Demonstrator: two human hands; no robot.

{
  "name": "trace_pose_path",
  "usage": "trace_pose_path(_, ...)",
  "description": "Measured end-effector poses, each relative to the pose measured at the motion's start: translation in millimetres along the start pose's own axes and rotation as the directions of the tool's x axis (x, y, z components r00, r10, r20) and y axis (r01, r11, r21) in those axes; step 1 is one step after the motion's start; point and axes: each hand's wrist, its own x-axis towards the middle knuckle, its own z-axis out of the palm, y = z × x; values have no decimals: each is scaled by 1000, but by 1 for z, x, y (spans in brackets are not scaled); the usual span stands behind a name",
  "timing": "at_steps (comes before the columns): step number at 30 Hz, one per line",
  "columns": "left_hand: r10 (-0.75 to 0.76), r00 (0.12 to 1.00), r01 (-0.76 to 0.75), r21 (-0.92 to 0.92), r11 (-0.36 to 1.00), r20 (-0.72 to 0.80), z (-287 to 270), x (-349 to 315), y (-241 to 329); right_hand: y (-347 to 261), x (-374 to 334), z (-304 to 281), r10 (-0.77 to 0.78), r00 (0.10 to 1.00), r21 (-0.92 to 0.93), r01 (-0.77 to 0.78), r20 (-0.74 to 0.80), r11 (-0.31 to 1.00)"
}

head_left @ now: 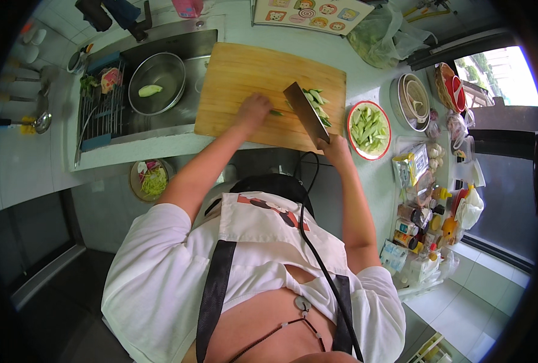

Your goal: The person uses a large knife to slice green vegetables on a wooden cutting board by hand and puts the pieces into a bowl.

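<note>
In my right hand (334, 151) is the handle of a cleaver (307, 115), its broad blade slanting up and left over the cutting board (245, 66). Cut green vegetable pieces (319, 106) lie along the blade's right side, partly hidden by it. My left hand (255, 112) rests low over the middle of the board, fingers curled together; what they hold, if anything, is hidden. Just right of those fingers sits a small green piece (276, 112). A red-rimmed plate (389, 134) heaped with pale green slices (369, 128) stands right of the board.
Left of the board, the sink (199, 45) holds a metal bowl (180, 91) with a peeled light-green piece (150, 91). A drying rack (99, 115) spans the sink's left side. Stacked baskets (411, 103) and seasoning bottles (407, 227) crowd the right counter. Below left is a scraps bin (137, 187).
</note>
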Motion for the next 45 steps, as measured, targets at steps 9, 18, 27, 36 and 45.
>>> trace_pose_path(9,34,977,-68,-156,985,-209,23,-8,21,-18,-19,-6,-16,999,-219,22,28,976)
trace_pose_path(18,25,965,-78,-196,977,-262,21,-13,22,-27,-21,-21,-24,986,-278,70,167,958)
trace_pose_path(27,20,974,-59,-167,984,-225,21,-12,21,-21,2,7,3,990,-337,45,140,940)
trace_pose_path(36,18,955,-53,-109,993,-297,8,-22,12,-17,7,15,-32,997,-250,50,73,967)
trace_pose_path(45,-32,945,-21,-160,987,-326,12,-21,13,-42,-21,-9,-36,995,-262,61,97,963)
